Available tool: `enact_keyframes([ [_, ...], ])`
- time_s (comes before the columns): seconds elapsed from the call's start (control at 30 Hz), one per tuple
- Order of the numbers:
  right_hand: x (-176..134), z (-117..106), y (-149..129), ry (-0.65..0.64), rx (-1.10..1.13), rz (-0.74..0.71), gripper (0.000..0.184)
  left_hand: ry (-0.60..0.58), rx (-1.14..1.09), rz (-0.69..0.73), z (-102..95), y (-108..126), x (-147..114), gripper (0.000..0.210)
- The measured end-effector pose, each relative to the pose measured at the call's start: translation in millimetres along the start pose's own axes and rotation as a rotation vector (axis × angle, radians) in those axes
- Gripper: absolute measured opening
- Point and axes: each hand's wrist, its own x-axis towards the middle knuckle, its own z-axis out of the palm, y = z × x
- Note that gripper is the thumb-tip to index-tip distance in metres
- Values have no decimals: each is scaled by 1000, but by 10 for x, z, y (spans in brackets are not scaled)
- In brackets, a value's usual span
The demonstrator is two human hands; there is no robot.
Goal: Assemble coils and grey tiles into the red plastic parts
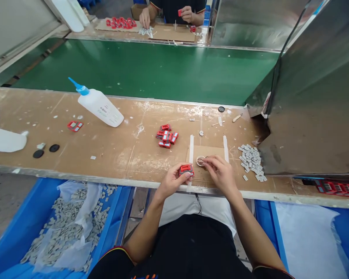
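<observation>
Just behind the bare left hand (172, 181) and bare right hand (222, 175) lies a white cloth garment (174, 209) with a thin dark cord (198, 203). Farther from the grip, a black short-sleeved shirt (192, 242) shows red-and-yellow sleeve trim (115, 248) and orange marks (151, 276).

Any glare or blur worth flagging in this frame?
Head view: glare on the glossy tabletop and upper metal panel; head view: red piece in the left hand reasonably clear; head view: fine print on the blue-tipped bottle too small to read.
</observation>
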Motion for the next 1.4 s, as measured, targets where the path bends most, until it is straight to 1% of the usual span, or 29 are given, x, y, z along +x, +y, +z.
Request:
enact_keyframes([
  [0.07,52,22,9,13,3,-53,18,30,-25,5,-5,-40,6,60],
  [0.17,107,48,24,36,-3,-105,15,27,-133,52,-39,-113,21,69],
  [0.2,118,54,28,45,-9,-112,15,16,-188,64,-50,-133,29,69],
  [0.27,130,61,36,53,-12,-115,15,-15,-292,42,-64,-151,47,64],
  [0.37,122,61,55,54,-5,-115,17,-59,-336,-28,-57,-136,58,59],
  [0.47,91,60,93,82,-22,-127,20,-58,-267,-10,-31,-114,42,52],
  [0.53,61,65,123,118,-45,-122,21,-34,-191,30,-12,-108,25,48],
  [0.6,32,80,150,155,-48,-109,22,-1,-104,76,4,-108,10,49],
  [0.67,10,107,168,188,-21,-98,24,32,-14,102,20,-112,-1,47],
  [0.77,-14,145,170,229,42,-60,25,67,96,98,41,-135,-10,40],
  [0.87,-59,129,130,275,113,16,24,79,202,102,56,-171,-17,36],
  [1.0,-178,16,-21,344,187,79,20,79,310,130,65,-193,-19,32],
  [1.07,-236,-36,-116,341,190,77,18,72,332,140,67,-191,-15,31],
  [1.17,-282,-54,-211,296,173,32,18,66,373,166,70,-187,-8,29],
  [1.4,-297,65,-204,214,112,-57,19,45,410,209,64,-188,-14,30],
])
